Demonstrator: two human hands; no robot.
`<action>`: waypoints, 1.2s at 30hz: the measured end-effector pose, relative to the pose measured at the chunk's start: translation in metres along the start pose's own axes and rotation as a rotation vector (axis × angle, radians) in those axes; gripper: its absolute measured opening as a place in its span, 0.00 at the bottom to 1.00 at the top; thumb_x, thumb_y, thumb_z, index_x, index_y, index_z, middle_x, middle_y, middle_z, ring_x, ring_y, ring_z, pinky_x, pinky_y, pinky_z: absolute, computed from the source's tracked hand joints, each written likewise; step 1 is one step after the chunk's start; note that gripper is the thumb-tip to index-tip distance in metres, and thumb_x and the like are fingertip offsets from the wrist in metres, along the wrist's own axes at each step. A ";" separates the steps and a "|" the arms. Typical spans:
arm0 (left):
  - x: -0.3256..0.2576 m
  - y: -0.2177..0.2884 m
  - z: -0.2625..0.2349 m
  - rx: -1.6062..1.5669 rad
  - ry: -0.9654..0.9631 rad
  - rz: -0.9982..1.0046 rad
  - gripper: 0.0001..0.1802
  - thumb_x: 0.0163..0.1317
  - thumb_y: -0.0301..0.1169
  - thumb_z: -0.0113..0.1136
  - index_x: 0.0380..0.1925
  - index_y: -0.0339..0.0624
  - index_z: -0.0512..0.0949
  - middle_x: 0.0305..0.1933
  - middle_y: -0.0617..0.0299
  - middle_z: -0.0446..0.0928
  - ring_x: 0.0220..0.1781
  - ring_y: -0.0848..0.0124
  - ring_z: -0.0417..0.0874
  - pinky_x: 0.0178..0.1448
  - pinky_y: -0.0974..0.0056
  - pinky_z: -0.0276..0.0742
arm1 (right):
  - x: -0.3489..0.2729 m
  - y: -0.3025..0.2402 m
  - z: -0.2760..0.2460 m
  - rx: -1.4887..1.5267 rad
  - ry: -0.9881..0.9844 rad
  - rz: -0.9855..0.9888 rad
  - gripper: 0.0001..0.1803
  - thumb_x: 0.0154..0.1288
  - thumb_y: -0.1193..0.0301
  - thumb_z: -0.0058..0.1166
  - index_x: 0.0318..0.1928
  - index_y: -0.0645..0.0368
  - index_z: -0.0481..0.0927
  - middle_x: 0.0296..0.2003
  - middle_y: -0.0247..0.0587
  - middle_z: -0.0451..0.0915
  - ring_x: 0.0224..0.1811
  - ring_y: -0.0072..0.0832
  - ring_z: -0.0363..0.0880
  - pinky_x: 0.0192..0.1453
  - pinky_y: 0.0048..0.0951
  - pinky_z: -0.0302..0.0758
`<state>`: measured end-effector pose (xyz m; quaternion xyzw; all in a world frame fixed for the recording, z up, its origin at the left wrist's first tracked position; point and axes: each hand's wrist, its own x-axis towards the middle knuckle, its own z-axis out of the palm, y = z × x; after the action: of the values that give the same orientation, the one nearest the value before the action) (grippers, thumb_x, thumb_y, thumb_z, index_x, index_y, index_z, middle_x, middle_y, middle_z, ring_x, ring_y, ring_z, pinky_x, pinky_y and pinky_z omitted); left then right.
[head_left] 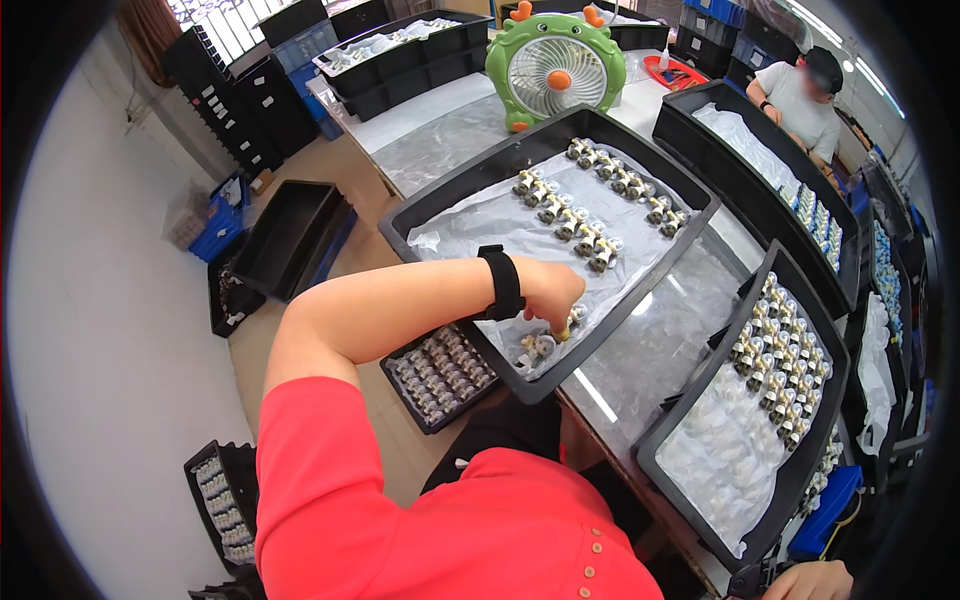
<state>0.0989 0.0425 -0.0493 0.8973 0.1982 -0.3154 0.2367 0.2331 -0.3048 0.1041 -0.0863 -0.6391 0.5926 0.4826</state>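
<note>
Head view, center: left hand (552,292) reaching down into a large black tray (484,172), fingertips drawn close together over small figurines (537,348) by the near corner; cannot tell whether pinching one or merely touching. Right hand (812,581) cut off at lower right; finger state impossible to tell. Probably light, stiff, smooth, slightly slippery, with clear tops perhaps prone to scratching; best held by the sides. In the way: crinkled white paper (470,235) beneath, high tray walls around. Right of frame: another tray (695,392) with similar figurines (785,345). Top: green fan (555,78).

Black trays (512,375) of small pieces (566,222) (dozens alike), a worktable (660,345) and a co-worker (815,125) mark this a workshop.
</note>
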 end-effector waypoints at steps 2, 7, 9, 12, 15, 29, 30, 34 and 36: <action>0.010 -0.004 -0.003 0.019 -0.032 0.020 0.36 0.47 0.40 0.69 0.55 0.34 0.70 0.38 0.47 0.80 0.38 0.55 0.82 0.40 0.56 0.76 | -0.005 0.010 0.002 -0.058 0.131 -0.077 0.12 0.57 0.70 0.62 0.43 0.53 0.80 0.27 0.37 0.84 0.23 0.25 0.80 0.48 0.29 0.68; 0.023 -0.017 -0.019 0.194 0.204 0.211 0.34 0.50 0.44 0.66 0.55 0.37 0.72 0.47 0.45 0.79 0.49 0.56 0.80 0.54 0.56 0.73 | -0.016 0.026 0.002 -0.129 0.399 -0.142 0.18 0.55 0.66 0.66 0.45 0.58 0.79 0.25 0.37 0.84 0.22 0.25 0.81 0.50 0.30 0.68; 0.020 -0.015 -0.032 0.113 0.251 0.120 0.38 0.50 0.44 0.66 0.59 0.38 0.68 0.53 0.40 0.73 0.56 0.51 0.75 0.57 0.55 0.71 | -0.020 0.025 -0.006 -0.150 0.394 -0.100 0.21 0.55 0.65 0.67 0.47 0.59 0.78 0.22 0.34 0.82 0.21 0.24 0.79 0.49 0.30 0.69; 0.037 -0.028 -0.033 0.089 0.297 -0.006 0.45 0.51 0.48 0.65 0.64 0.38 0.57 0.64 0.30 0.57 0.63 0.35 0.64 0.61 0.48 0.67 | -0.022 0.030 -0.011 -0.175 0.465 -0.095 0.22 0.55 0.64 0.66 0.49 0.59 0.78 0.18 0.32 0.79 0.18 0.23 0.76 0.43 0.28 0.69; 0.049 -0.029 -0.022 0.125 0.439 -0.167 0.49 0.52 0.53 0.63 0.65 0.36 0.53 0.66 0.24 0.48 0.64 0.26 0.57 0.64 0.42 0.63 | -0.022 0.034 -0.010 -0.220 0.578 -0.086 0.22 0.54 0.62 0.67 0.48 0.59 0.79 0.16 0.32 0.78 0.15 0.23 0.74 0.39 0.27 0.69; 0.039 -0.038 -0.016 0.134 0.491 -0.046 0.47 0.51 0.51 0.65 0.59 0.28 0.56 0.62 0.24 0.51 0.61 0.29 0.60 0.64 0.43 0.63 | -0.038 0.041 -0.038 -0.309 0.747 0.171 0.24 0.53 0.74 0.65 0.50 0.69 0.75 0.21 0.45 0.81 0.23 0.34 0.81 0.47 0.33 0.70; 0.033 -0.040 -0.018 0.070 0.466 -0.037 0.40 0.53 0.49 0.64 0.54 0.29 0.62 0.56 0.32 0.61 0.58 0.39 0.66 0.60 0.48 0.68 | -0.024 0.036 -0.042 -0.423 0.786 0.397 0.21 0.54 0.73 0.63 0.49 0.64 0.77 0.26 0.40 0.82 0.30 0.31 0.81 0.46 0.33 0.71; 0.015 -0.056 -0.034 0.074 0.238 0.108 0.31 0.53 0.46 0.64 0.51 0.35 0.72 0.51 0.43 0.69 0.54 0.50 0.73 0.56 0.54 0.70 | 0.032 0.061 -0.101 -1.190 0.500 0.664 0.14 0.58 0.74 0.57 0.46 0.58 0.80 0.29 0.39 0.80 0.33 0.33 0.79 0.37 0.31 0.72; 0.016 -0.065 -0.041 0.111 0.190 0.222 0.30 0.53 0.46 0.64 0.51 0.37 0.74 0.50 0.45 0.71 0.53 0.51 0.74 0.56 0.56 0.71 | 0.048 0.080 -0.132 -1.342 0.330 0.619 0.13 0.59 0.75 0.54 0.45 0.59 0.79 0.29 0.41 0.78 0.33 0.37 0.78 0.36 0.33 0.72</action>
<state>0.0969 0.1210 -0.0513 0.9512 0.1017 -0.2113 0.2005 0.2661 -0.1609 0.0394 -0.6247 -0.7287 0.1643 0.2275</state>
